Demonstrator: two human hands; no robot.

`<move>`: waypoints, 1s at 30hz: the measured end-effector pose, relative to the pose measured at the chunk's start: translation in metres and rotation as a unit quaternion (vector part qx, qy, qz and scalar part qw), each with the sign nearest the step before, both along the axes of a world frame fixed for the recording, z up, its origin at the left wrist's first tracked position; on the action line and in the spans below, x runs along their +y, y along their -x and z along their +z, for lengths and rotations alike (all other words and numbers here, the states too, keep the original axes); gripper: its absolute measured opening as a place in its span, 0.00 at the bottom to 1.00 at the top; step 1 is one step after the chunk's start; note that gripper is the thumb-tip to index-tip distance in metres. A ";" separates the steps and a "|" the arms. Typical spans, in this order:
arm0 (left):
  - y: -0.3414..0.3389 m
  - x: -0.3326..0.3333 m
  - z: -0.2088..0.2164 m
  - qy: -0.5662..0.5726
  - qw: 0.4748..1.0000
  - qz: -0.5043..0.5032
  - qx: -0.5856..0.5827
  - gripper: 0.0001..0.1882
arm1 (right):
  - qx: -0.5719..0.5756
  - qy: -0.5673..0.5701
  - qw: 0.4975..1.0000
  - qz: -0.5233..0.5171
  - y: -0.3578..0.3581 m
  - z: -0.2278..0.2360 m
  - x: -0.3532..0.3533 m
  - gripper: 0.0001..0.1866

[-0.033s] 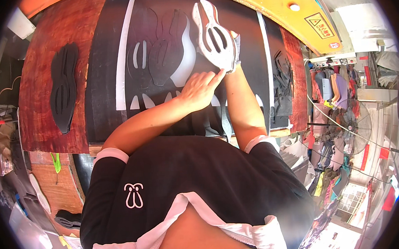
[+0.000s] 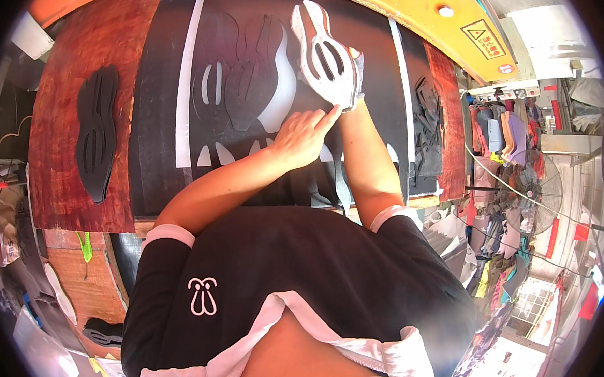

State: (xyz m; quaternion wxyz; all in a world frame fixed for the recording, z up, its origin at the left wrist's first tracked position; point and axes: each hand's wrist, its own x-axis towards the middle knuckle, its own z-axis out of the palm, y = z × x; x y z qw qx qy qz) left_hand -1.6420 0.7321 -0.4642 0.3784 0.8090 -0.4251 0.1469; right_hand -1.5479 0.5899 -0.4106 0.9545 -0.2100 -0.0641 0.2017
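Observation:
A white, long-waisted cutting die (image 2: 324, 68) with two slots in its wide end is tilted over the black sheet (image 2: 159, 128). Around its right edge my right hand (image 2: 358, 69) is closed, partly hidden behind it; something whitish covers part of this hand. My left hand (image 2: 301, 139) comes in from the left with the index finger stretched out, its tip at the die's lower end, and grips nothing. Left of the die, cut black pieces (image 2: 245, 82) of the same outline lie on the sheet, with white showing through the cut gaps.
A stack of black cut pieces (image 2: 98, 134) lies on the red-brown board (image 2: 56, 181) at left. Black scraps (image 2: 427, 124) are heaped at right. A yellow machine beam (image 2: 415, 1) spans the far side. A fan (image 2: 531, 191) and hanging coloured sheets (image 2: 511, 133) stand farther right.

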 end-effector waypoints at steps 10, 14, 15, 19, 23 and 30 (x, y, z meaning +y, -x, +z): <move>-0.009 0.019 0.040 -0.084 0.936 -0.107 0.325 0.35 | 0.013 0.024 0.999 -0.025 0.004 -0.003 -0.006 0.29; -0.008 0.023 0.052 -0.118 0.909 -0.118 0.381 0.36 | 0.012 0.036 0.999 -0.030 0.003 -0.005 -0.007 0.29; -0.008 0.023 0.053 -0.115 0.911 -0.120 0.378 0.36 | 0.012 0.039 0.999 -0.030 0.003 -0.005 -0.007 0.29; -0.008 0.021 0.049 -0.115 0.912 -0.115 0.376 0.37 | 0.014 0.044 0.998 -0.039 0.003 -0.007 -0.008 0.30; -0.003 0.017 0.040 -0.092 0.930 -0.110 0.340 0.39 | 0.015 0.051 0.997 -0.050 0.003 -0.007 -0.009 0.30; -0.014 0.052 0.012 -0.061 0.993 0.098 0.005 0.30 | 0.015 0.070 0.995 -0.068 0.005 -0.009 -0.012 0.30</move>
